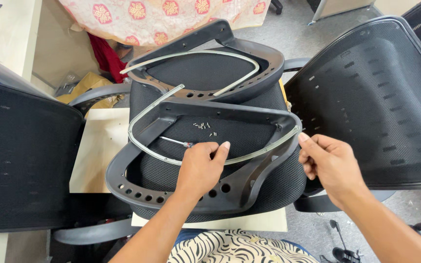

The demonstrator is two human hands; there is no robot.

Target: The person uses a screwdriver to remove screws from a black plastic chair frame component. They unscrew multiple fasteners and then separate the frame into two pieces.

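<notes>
Grey floor and mesh office chairs (381, 97) surround a black plastic chair frame (249, 180) lying on a mesh seat. Left hand (200, 168) curls closed on its thin metal strip (249, 155), beside a screwdriver (179, 142). Right hand (330, 165) pinches the frame's right rim. Small screws (203, 126) lie on the mesh inside.

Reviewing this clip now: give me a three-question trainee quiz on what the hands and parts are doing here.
1. True or false: the right hand grips the metal strip at the near frame's right edge.
2. What lies on the mesh by the left hand? A) pliers B) screwdriver C) wrench
3. Where is the pile of screws?

Key: 1. True. 2. B. 3. Loose on the mesh inside the near frame, above the left hand.
</notes>
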